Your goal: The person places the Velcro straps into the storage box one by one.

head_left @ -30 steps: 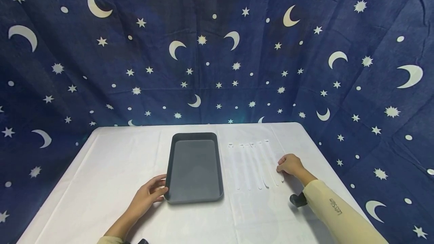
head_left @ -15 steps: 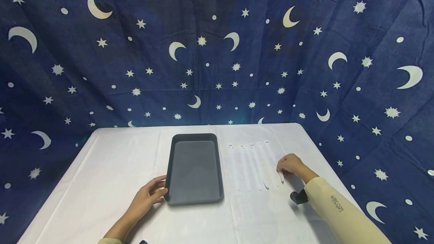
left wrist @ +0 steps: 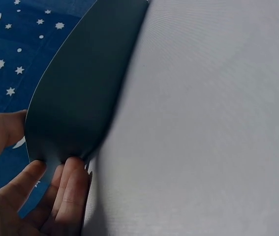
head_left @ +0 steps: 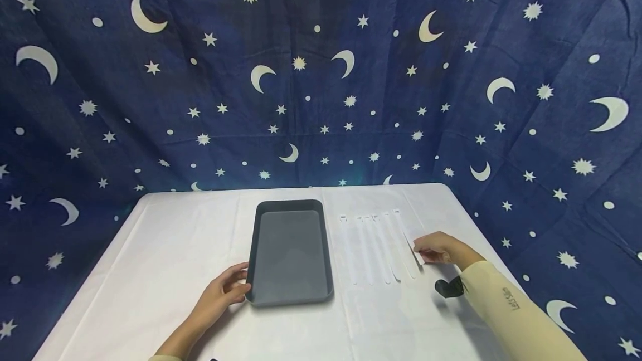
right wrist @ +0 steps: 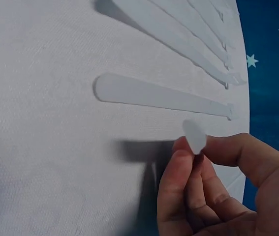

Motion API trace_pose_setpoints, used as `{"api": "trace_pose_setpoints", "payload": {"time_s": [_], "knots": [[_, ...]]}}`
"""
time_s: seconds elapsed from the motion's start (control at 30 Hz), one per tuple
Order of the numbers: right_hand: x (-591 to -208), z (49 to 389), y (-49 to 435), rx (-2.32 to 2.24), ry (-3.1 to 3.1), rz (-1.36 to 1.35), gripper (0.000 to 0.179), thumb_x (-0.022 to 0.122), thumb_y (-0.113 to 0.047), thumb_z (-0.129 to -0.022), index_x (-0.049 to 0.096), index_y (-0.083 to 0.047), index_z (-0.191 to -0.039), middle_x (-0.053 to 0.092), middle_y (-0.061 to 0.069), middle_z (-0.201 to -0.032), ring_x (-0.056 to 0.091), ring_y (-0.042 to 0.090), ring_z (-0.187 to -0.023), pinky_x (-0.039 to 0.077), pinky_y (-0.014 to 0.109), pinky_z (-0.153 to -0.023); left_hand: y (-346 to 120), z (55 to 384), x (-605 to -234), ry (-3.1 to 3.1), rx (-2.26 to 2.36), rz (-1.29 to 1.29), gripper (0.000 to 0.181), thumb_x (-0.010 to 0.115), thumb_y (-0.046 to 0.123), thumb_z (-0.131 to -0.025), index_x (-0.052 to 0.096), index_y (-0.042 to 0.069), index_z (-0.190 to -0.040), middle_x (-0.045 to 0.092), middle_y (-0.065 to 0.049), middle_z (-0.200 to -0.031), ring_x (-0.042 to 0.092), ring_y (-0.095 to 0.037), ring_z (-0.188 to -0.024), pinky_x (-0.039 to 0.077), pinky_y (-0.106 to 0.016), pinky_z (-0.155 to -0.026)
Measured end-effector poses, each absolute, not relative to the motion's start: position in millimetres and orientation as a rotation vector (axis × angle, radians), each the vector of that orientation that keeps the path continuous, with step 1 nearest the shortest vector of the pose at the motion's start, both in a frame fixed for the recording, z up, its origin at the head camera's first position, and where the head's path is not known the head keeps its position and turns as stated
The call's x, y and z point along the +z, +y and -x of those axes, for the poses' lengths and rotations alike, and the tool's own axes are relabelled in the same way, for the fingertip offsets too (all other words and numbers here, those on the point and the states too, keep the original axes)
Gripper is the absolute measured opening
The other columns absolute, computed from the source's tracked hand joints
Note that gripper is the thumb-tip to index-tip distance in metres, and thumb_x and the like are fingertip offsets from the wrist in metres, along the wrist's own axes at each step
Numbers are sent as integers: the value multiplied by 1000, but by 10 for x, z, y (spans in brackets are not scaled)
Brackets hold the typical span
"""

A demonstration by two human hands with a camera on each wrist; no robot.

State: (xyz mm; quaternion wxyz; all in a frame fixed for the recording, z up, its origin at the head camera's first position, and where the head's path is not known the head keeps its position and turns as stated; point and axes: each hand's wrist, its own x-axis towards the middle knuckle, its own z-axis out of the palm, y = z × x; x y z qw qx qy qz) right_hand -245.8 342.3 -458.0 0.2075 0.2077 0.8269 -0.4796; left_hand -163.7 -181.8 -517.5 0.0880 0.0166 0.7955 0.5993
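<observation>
My left hand [head_left: 218, 297] grips the left near corner of a dark grey rectangular tray [head_left: 291, 299]. In the left wrist view its thumb is at the rim and its fingertips [left wrist: 73, 169] touch the outer wall [left wrist: 75, 103]. My right hand [head_left: 443, 249] pinches a thin white strap [right wrist: 194, 135] between thumb and fingers, at the right end of a row. That strap's near end is lifted off the cloth; its far part reaches away from me. Several similar white straps [right wrist: 154, 96] with small slotted heads lie side by side, between the tray and my right hand.
A white cloth [head_left: 150, 261] covers the table. Behind it and along the right hangs a dark blue curtain [head_left: 321, 71] with moons and stars. A black wrist mount [head_left: 448, 287] sits under my right sleeve.
My right hand has moved slightly right and nearer to me, and the near end of the pinched strap has come up. My left hand stays at the tray, and the view tilts up slightly.
</observation>
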Motion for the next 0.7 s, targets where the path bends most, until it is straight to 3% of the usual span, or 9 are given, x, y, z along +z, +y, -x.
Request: {"api": "trace_pose_setpoints", "payload": {"time_s": [0.13, 0.27, 0.6, 0.7], "knots": [[-4590, 2465, 3435, -1397, 2208, -606, 50, 65, 3, -84, 51, 13, -130, 62, 2, -73, 59, 8, -61, 53, 19, -61, -1822, 1634, -5169, 2380, 1753, -73, 64, 71, 22, -89, 44, 8, -145, 58, -18, -133, 66, -17, -99, 55, -26, -76], [-4587, 2446, 3452, -1468, 2139, -603, 55, 65, 3, -81, 49, 12, -133, 61, 1, -72, 58, 7, -61, 52, 17, -59, -1826, 1629, -5166, 2419, 1703, -81, 67, 72, 25, -87, 43, 10, -146, 58, -17, -134, 65, -14, -99, 54, -24, -77], [-4518, 2388, 3495, -1652, 2002, -583, 45, 64, 5, -82, 57, 8, -127, 60, 0, -77, 59, 5, -67, 55, 17, -65, -1806, 1632, -5180, 2488, 1645, -63, 67, 72, 31, -86, 45, 14, -145, 60, -13, -133, 65, -13, -100, 53, -24, -79], [-4468, 2382, 3505, -1692, 1963, -599, 35, 63, 6, -83, 66, 4, -118, 60, 1, -80, 60, 7, -69, 55, 18, -67, -1808, 1628, -5186, 2489, 1644, -64, 67, 72, 32, -86, 45, 15, -145, 60, -12, -133, 65, -13, -99, 53, -25, -79]]}}
